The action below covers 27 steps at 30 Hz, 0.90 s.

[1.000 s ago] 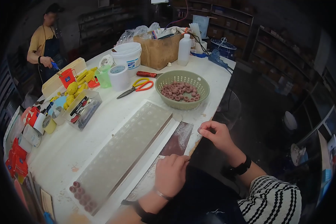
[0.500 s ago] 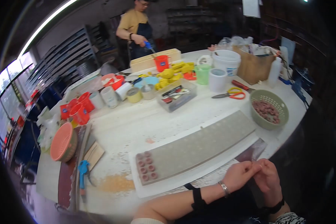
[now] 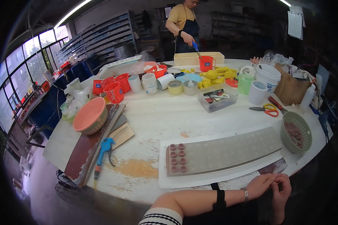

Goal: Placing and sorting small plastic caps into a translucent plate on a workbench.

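Observation:
My left hand (image 3: 260,186) and my right hand (image 3: 281,192) meet at the near right edge of the table, fingertips pinched together. Whatever sits between them is too small to make out. Beyond them a long grey slab (image 3: 229,152) with faint round marks lies on a white board (image 3: 165,182). Several small reddish-brown rings (image 3: 181,153) stand in two columns on the slab's left end. To the right of the slab, a green perforated basket (image 3: 307,132) holds many similar reddish-brown pieces (image 3: 293,135). A dark flat plate (image 3: 271,167) lies just past my fingers.
Red-handled scissors (image 3: 270,110) and a clear box of tools (image 3: 218,103) lie farther back. At left are a pink basket (image 3: 89,115) and a blue air gun (image 3: 105,148). Red cups (image 3: 113,92) and white tubs line the back. Across the table a person (image 3: 186,22) works at a red mug.
The view has swung left, so the table's things appear farther right. My hands remain pinched together near the table edge.

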Each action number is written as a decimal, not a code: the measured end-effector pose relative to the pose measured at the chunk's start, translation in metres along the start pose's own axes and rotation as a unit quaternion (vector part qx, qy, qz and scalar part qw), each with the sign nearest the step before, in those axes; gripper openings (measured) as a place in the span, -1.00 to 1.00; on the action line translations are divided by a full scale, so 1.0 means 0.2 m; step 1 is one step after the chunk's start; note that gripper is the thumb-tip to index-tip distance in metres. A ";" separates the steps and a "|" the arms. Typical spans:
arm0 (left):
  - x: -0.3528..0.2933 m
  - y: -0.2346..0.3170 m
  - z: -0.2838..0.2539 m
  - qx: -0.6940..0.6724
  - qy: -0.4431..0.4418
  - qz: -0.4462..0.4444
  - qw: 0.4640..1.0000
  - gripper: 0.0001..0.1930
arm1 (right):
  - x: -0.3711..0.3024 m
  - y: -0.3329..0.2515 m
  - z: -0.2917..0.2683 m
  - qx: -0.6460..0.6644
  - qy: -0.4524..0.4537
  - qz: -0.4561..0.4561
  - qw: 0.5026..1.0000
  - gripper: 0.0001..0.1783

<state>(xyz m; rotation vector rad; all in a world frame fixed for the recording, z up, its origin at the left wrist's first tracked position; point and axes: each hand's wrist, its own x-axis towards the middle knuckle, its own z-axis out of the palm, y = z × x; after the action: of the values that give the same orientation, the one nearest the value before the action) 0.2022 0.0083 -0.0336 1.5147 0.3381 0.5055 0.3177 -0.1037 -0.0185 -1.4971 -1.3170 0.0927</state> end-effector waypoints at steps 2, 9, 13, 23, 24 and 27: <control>0.00 -0.03 0.02 0.009 0.033 0.016 0.999 -0.44 | 0.02 -0.08 0.01 -0.018 0.011 0.018 1.000 -0.83; 0.00 -0.02 0.01 0.023 -0.003 -0.010 1.000 -0.46 | 0.07 -0.15 -0.07 -0.132 -0.025 -0.029 0.991 -0.83; -0.05 0.05 0.03 0.168 -0.047 0.047 0.983 -0.58 | 0.31 -0.21 -0.07 -0.138 -0.034 -0.064 0.988 -0.85; -0.16 -0.16 0.16 0.508 -0.412 0.177 0.735 -0.49 | 0.59 -0.54 0.60 0.066 -0.411 -0.087 0.905 -0.90; -0.16 -0.17 0.18 0.506 -0.439 0.155 0.726 -0.52 | 0.60 -0.55 0.68 0.074 -0.424 -0.061 0.901 -0.90; -0.17 0.00 0.15 0.513 -0.488 0.126 0.695 -0.52 | 0.63 -0.57 0.89 0.106 -0.441 -0.024 0.891 -0.91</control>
<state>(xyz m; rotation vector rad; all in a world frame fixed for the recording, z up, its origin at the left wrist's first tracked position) 0.1884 -0.0349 -0.0357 2.6944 -0.5642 -0.4652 0.1746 0.0808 0.0606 -1.2538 -1.9685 0.9494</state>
